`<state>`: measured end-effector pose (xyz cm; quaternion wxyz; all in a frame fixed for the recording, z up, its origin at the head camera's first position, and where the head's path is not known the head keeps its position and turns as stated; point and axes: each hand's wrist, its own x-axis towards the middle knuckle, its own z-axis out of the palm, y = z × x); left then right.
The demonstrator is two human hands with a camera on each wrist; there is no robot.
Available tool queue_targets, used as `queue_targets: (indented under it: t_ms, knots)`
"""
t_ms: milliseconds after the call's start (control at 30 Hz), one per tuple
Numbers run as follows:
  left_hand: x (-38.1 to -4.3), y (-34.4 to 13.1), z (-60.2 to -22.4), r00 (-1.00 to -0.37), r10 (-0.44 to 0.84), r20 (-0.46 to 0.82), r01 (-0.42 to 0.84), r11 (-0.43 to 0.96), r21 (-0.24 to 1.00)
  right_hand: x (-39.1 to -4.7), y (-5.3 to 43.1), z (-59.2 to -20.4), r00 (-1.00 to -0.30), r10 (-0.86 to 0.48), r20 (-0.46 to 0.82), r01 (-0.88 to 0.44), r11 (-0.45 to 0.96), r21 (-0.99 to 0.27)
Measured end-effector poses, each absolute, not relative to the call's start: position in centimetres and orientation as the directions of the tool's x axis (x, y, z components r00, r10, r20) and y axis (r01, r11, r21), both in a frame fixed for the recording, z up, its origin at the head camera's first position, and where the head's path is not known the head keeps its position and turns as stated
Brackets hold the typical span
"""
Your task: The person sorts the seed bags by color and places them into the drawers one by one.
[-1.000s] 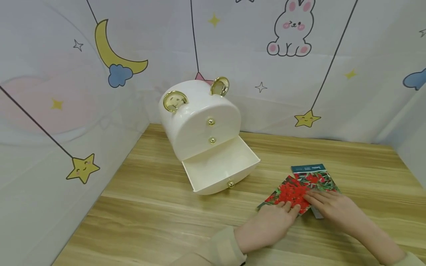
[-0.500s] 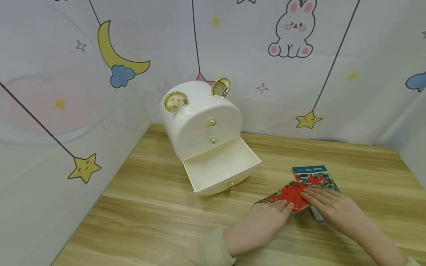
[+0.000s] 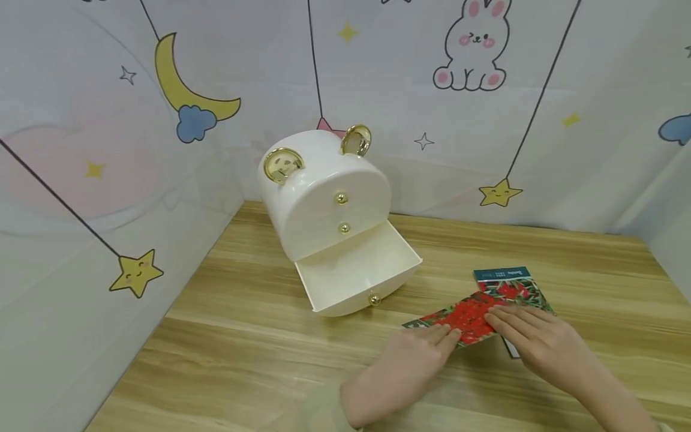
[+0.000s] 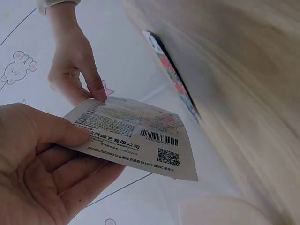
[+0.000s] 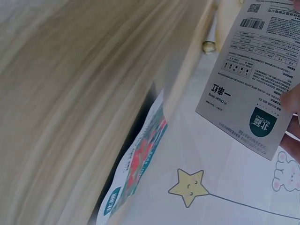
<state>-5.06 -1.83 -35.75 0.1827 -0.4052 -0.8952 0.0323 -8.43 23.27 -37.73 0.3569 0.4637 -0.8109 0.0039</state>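
A seed packet [image 3: 469,319] with red flowers on its front is held between both hands above the table. My left hand [image 3: 407,360] pinches its near left edge, thumb underneath. My right hand [image 3: 540,339] grips the right end, fingers lying over the front. In the left wrist view the packet's pale printed back [image 4: 140,136], with barcode and QR code, faces the camera. A second flower packet [image 3: 502,276] lies on the table beneath and behind the held one, partly covered by it and the right hand. It also shows edge-on in the right wrist view.
A white rounded drawer box [image 3: 324,180] with gold ears and gold knobs stands left of the hands. Its bottom drawer [image 3: 358,270] is pulled out toward me, with nothing seen inside. Cartoon-printed cloth [image 3: 410,108] stands behind and beside the wooden table [image 3: 227,360].
My left hand has shifted left and the held packet has swung with it, its left end now farther left. The right hand has moved only slightly. Box and lower packet stay put.
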Motion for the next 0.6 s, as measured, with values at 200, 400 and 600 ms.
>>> queue_targets:
  t_ms: [200,400,600]
  knots:
    - [-4.9,-2.4,-35.2,-0.591,0.713,0.377,0.697,0.687,-0.205,-8.6,22.6,-37.1,-0.243,-0.719,0.651,-0.774,0.549,0.316]
    - [-4.9,-2.9,-34.6,-0.580,0.706,0.407,0.695,0.689,-0.205,-8.4,21.9,-36.0,-0.208,-0.671,0.712,-0.761,0.569,0.314]
    - [-5.1,-3.6,-34.4,-0.536,0.676,0.505,0.677,0.702,-0.221,-8.4,20.7,-34.8,-0.148,-0.606,0.782,-0.766,0.570,0.296]
